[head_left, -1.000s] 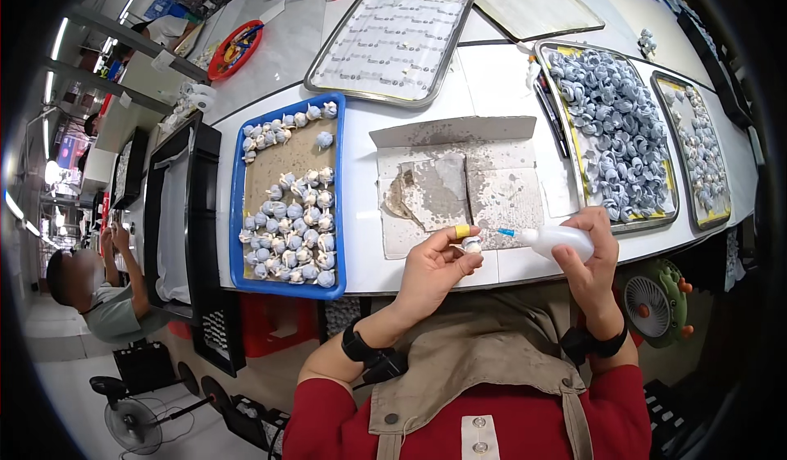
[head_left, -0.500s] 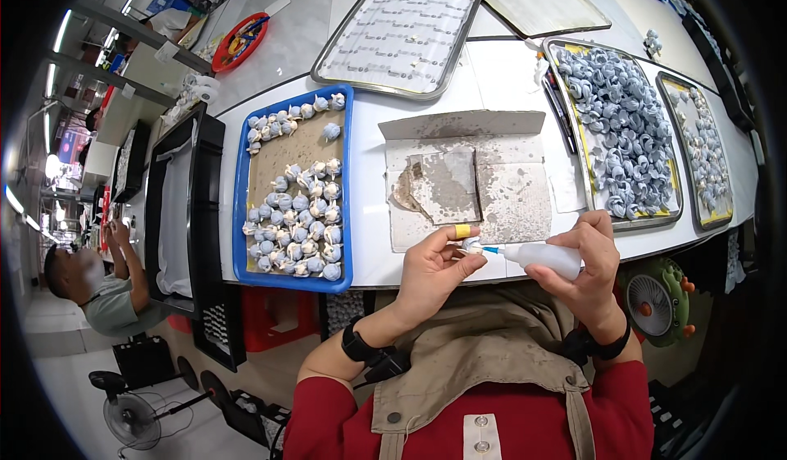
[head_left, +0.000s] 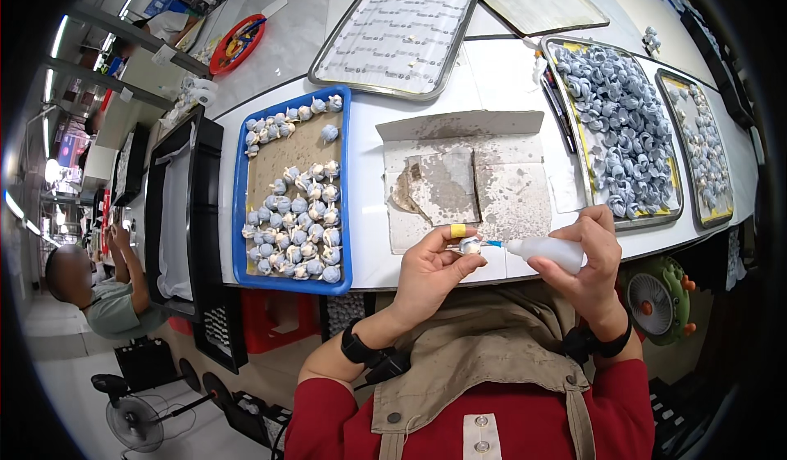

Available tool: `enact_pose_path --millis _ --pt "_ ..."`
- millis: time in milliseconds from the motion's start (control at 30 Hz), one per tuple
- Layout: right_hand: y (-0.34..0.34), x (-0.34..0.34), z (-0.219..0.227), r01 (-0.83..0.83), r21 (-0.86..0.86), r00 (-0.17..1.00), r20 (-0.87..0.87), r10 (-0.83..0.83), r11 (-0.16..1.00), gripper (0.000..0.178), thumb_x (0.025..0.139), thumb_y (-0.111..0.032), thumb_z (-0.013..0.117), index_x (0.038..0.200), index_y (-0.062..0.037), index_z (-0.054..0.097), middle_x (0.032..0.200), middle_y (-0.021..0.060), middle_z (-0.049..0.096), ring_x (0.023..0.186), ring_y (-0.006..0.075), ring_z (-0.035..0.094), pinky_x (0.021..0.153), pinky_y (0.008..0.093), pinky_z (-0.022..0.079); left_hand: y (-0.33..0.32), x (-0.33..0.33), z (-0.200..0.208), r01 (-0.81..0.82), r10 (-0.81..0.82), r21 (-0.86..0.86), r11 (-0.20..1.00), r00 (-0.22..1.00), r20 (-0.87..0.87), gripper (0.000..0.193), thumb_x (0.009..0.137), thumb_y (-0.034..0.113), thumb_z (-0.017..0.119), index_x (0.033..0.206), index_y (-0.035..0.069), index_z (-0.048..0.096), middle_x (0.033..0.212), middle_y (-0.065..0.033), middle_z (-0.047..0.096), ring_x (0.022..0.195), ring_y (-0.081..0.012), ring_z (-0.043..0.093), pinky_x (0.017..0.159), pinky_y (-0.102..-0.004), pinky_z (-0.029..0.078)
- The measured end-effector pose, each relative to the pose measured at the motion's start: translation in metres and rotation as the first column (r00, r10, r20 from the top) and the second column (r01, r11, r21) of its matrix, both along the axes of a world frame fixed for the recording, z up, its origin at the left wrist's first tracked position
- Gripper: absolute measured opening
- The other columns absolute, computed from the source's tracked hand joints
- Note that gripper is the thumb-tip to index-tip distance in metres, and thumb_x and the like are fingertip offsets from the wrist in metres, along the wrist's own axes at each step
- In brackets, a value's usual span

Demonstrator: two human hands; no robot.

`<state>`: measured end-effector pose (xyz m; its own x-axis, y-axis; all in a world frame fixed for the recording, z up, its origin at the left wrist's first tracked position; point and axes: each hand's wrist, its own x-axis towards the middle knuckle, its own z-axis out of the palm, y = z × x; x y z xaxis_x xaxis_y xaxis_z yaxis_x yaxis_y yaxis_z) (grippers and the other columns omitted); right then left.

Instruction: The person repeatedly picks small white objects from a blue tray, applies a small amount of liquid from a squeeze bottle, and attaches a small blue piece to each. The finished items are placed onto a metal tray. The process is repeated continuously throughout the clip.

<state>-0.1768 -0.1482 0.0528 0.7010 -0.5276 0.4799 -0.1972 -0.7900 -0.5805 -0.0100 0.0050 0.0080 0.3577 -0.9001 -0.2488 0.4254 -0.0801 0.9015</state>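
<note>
Bottle (head_left: 556,253) clamped in fingers of right hand (head_left: 593,261); blue nozzle (head_left: 494,243) newly brought close beside blue-white piece (head_left: 470,248) pinched in fingers of left hand (head_left: 428,271), apparently within working reach.

The left hand (head_left: 426,271) partly hides the piece (head_left: 470,246), nozzle (head_left: 493,243) contact is unclear, and the lower edge crops the shirt (head_left: 352,419).

White bottle (head_left: 549,254) shifted left; blue nozzle (head_left: 494,243), earlier apart, now at blue-white piece (head_left: 470,247).
</note>
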Motion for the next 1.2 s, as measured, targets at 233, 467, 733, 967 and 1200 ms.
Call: enact_pose_path --millis 233,467,733,967,1200 --pt "-0.001 0.002 0.000 -0.005 0.011 1.000 -0.013 0.005 1.000 0.031 0.059 -0.021 0.082 0.070 -0.0053 0.058 0.065 0.0042 0.056 0.070 0.0235 0.045 0.062 0.0337 0.037 -0.001 0.001 0.000 0.005 -0.005 0.007 1.000 1.000 -0.009 0.033 0.087 0.000 0.060 0.118 -0.003 0.049 0.110 -0.0122 0.060 0.092 -0.0164 0.064 0.078 -0.0221 0.052" --pt "-0.009 0.005 -0.009 0.049 0.124 0.998 0.024 -0.052 0.991 0.029 0.066 -0.023 0.078 0.075 -0.0019 0.060 0.071 0.0081 0.056 0.072 0.0234 0.046 0.065 0.0340 0.038 0.001 0.011 -0.002 -0.015 0.020 0.032 0.999 0.988 -0.156 0.033 0.089 0.007 0.059 0.119 0.000 0.049 0.111 -0.0142 0.061 0.089 -0.0178 0.064 0.073 -0.0221 0.053" --pt "-0.022 0.035 -0.048 0.168 0.202 0.980 -0.136 -0.143 0.965 0.030 0.077 -0.030 0.071 0.088 -0.0035 0.063 0.085 0.0092 0.059 0.087 0.0255 0.052 0.081 0.0370 0.036 -0.001 0.025 0.008 0.221 -0.273 -0.161 0.962 0.790 -0.550 0.037 0.088 0.017 0.062 0.119 0.000 0.050 0.108 -0.0209 0.060 0.081 -0.0180 0.064 0.068 -0.0214 0.054" --pt "-0.081 -0.006 -0.031 0.253 -0.206 0.925 -0.236 -0.299 0.945 0.024 0.077 -0.019 0.069 0.097 -0.0074 0.063 0.091 0.0065 0.063 0.094 0.0252 0.053 0.083 0.0393 0.035 0.000 0.027 0.005 0.200 -0.200 -0.045 0.979 0.883 -0.424 0.034 0.089 0.012 0.060 0.120 0.000 0.050 0.110 -0.0197 0.060 0.083 -0.0171 0.064 0.070 -0.0218 0.054" --pt "-0.130 -0.006 -0.032 0.218 -0.276 0.848 -0.422 -0.322 0.936 0.032 0.074 -0.009 0.067 0.106 -0.0078 0.063 0.092 0.0084 0.062 0.091 0.0276 0.053 0.082 0.0396 0.041 -0.008 0.017 0.002 0.285 -0.283 -0.042 0.957 0.902 -0.326 0.034 0.090 0.008 0.057 0.122 0.000 0.050 0.113 -0.0167 0.059 0.089 -0.0160 0.062 0.076 -0.0228 0.053"
